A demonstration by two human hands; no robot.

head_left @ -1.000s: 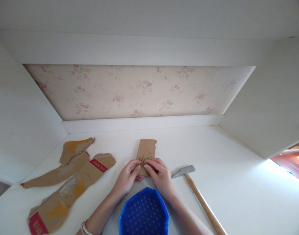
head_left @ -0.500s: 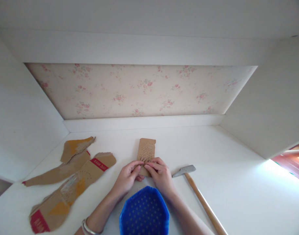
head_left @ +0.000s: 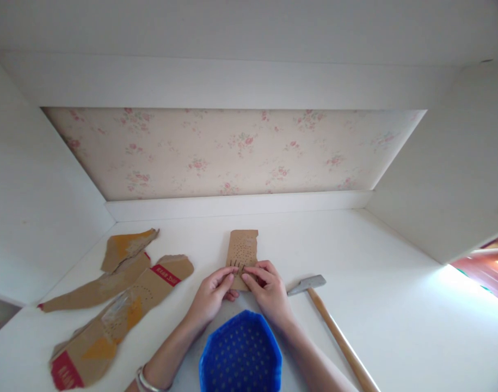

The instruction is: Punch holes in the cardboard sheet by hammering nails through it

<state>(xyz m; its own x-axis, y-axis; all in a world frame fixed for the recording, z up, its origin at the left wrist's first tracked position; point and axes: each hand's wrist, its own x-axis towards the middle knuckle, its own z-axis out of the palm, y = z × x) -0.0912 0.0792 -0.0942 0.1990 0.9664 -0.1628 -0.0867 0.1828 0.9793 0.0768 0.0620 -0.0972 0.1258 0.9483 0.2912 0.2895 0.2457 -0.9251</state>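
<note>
A small brown cardboard strip point(head_left: 242, 250), dotted with holes and carrying a short row of thin dark nails near its lower part, lies on the white desk point(head_left: 375, 283). My left hand point(head_left: 211, 296) pinches its lower left edge with fingers closed. From the right side my right hand point(head_left: 269, 291) pinches the strip at the row of nails, fingers pressed together. A blue perforated basket point(head_left: 240, 354) sits just below both hands, between my forearms.
A hammer point(head_left: 330, 326) with a wooden handle lies right of my right hand, its metal head pointing left. Torn cardboard pieces point(head_left: 118, 299) with red and yellow print lie at the left. White walls enclose the desk; floral wallpaper point(head_left: 232, 152) covers the back.
The cardboard strip has shifted slightly up and left under my fingers. Both hands stay pinched at its lower end.
</note>
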